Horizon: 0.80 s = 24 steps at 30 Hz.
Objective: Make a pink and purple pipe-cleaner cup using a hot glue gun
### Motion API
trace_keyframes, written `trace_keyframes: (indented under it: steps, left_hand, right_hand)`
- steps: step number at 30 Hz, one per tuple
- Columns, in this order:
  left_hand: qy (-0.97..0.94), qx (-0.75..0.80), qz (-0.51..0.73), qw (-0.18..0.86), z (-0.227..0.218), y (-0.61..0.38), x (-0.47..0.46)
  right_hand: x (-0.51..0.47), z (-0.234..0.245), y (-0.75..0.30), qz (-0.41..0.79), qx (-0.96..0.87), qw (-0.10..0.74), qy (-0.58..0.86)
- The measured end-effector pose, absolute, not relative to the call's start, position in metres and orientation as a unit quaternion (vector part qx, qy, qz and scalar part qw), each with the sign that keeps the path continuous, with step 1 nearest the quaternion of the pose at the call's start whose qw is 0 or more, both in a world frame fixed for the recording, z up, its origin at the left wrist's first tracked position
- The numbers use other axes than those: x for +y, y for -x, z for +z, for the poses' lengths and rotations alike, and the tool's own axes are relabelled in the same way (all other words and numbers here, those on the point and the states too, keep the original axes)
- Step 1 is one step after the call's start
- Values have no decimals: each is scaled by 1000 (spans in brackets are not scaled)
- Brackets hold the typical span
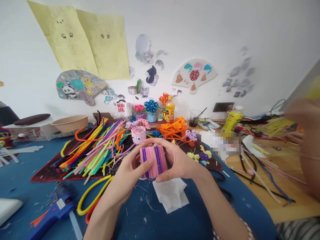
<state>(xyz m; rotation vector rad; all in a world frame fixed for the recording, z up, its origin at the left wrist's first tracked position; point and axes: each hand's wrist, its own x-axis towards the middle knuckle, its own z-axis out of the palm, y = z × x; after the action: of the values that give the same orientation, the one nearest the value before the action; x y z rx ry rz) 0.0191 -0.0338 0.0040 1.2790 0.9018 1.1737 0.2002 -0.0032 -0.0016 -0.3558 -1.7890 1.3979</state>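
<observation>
Between my two hands is a small pot of pink and purple pipe cleaners (156, 159), its stripes running roughly upright. My left hand (135, 163) grips its left side, thumb across the front. My right hand (177, 161) wraps the right side, with the thumb near the lower front edge. A crumpled white tissue (171, 195) lies on the blue mat just below. Right behind my fingers stands a finished pink pot (138, 135) with eyes and curled pink pieces on top. The far side of the held pot is hidden.
Loose coloured pipe cleaners (100, 150) are heaped on the left. A blue glue gun (56, 210) lies at front left. Orange pipe-cleaner pieces (172, 130), a juice bottle (170, 110) and a dark drink cup (193, 118) stand behind. Another person's arm (306, 143) reaches in at right.
</observation>
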Motion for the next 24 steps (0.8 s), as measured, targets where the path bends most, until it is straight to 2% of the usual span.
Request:
trace_keyframes:
  steps: [8,24]
  left_hand:
    - [-564,336,470,590,3,-15,-38]
    - [-508,355,538,571,5,-21,-39]
  right_hand:
    - [-6,3,-201,579,-685,425,125]
    - [-8,7,-200,565,-692,433,116]
